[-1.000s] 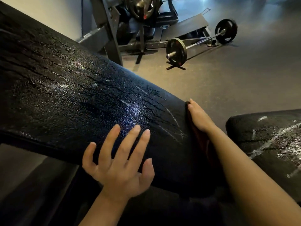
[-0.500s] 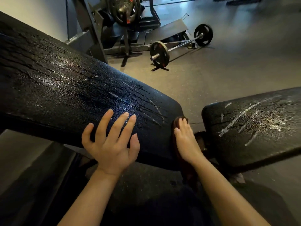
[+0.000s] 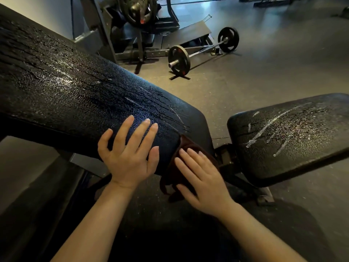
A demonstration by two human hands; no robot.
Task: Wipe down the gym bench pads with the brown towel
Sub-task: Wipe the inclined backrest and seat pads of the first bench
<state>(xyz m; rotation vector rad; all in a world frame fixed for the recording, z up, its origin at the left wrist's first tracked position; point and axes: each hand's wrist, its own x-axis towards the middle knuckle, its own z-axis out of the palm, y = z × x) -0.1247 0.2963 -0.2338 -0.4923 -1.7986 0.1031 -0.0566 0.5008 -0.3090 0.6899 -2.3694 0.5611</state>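
Back pad: long black textured vinyl back pad (image 3: 62,87) ran from far left down to centre, tilted, wet with droplets and streaks; its rounded lower end sat near centre.
Seat pad: shorter black textured vinyl seat pad (image 3: 290,140) lay at right, apart from the back pad across a gap, white wet streaks on top.
Towel: dark brown cloth towel (image 3: 175,167) lay draped over the near edge of the back pad's lower end, hanging below it.
Left hand: left hand (image 3: 130,157) lay flat on the back pad's near side, fingers straight and spread wide, holding nothing.
Right hand: right hand (image 3: 202,182) pressed flat on the towel with straight fingers, just right of the left hand, not touching it.
Writing: no brand or label could be read on pads or towel; red marks on the far black plate-loaded machine (image 3: 137,14) were too small to tell.
Edges/room: grey rubber floor (image 3: 264,72) lay open beyond the gap between pads.
Barbell: black barbell with round plates (image 3: 200,52) lay on the far floor, well apart from the bench.
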